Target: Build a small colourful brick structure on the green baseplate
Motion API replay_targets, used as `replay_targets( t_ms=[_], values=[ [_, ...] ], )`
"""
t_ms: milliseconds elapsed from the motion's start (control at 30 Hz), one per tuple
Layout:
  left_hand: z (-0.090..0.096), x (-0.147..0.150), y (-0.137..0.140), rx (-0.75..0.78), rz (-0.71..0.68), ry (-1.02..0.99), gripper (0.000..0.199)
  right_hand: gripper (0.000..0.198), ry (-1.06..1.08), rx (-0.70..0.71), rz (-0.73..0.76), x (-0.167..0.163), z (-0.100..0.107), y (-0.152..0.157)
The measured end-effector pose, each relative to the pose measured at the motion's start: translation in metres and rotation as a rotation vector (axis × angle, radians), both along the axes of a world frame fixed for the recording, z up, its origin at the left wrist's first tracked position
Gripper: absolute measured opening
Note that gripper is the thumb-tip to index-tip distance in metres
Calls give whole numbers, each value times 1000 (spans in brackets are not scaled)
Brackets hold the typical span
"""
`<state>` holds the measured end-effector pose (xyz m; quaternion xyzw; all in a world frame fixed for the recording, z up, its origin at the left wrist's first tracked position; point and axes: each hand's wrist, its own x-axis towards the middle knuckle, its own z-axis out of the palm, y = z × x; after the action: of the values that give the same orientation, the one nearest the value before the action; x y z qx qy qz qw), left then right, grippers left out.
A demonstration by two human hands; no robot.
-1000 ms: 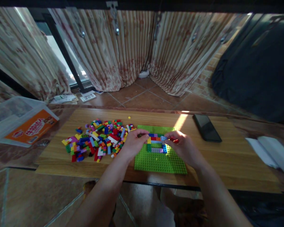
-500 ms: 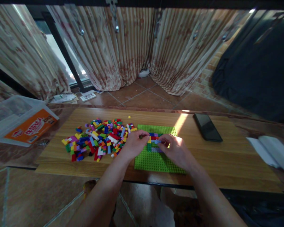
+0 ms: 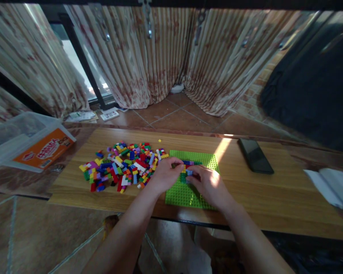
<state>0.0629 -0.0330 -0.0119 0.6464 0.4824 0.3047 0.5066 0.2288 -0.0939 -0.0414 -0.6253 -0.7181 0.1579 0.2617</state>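
A green studded baseplate (image 3: 178, 196) lies on the table, with a low structure of toy bricks (image 3: 183, 177) in blue, red, yellow and green on its middle. My left hand (image 3: 167, 175) is closed at the structure's left side, thumb and index finger near the yellow brick; what they pinch, if anything, is hidden. From the right, my right hand (image 3: 210, 184) has its fingertips closed on a light blue brick (image 3: 189, 172) at the structure. My fingers cover part of the bricks.
A heap of loose colourful bricks (image 3: 125, 165) spreads left of the baseplate on the wooden table (image 3: 246, 201). A black phone (image 3: 255, 156) lies to the right, beyond it white paper (image 3: 328, 186). At the far left stands a clear plastic box (image 3: 40, 121) with an orange label.
My right hand has shifted slightly left and down over the structure, covering more of its right side. My left hand stays at the left side. The whole view has moved slightly.
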Motion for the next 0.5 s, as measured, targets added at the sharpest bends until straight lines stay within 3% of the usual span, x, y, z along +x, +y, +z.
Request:
replay_targets(
  t_ms=[200,500],
  values=[
    [-1,0,0,15,-6,15,13,20,46,-8,28,3,-3,2],
    [0,-1,0,65,-33,67,15,17,-67,-6,16,-1,5,1]
  ],
)
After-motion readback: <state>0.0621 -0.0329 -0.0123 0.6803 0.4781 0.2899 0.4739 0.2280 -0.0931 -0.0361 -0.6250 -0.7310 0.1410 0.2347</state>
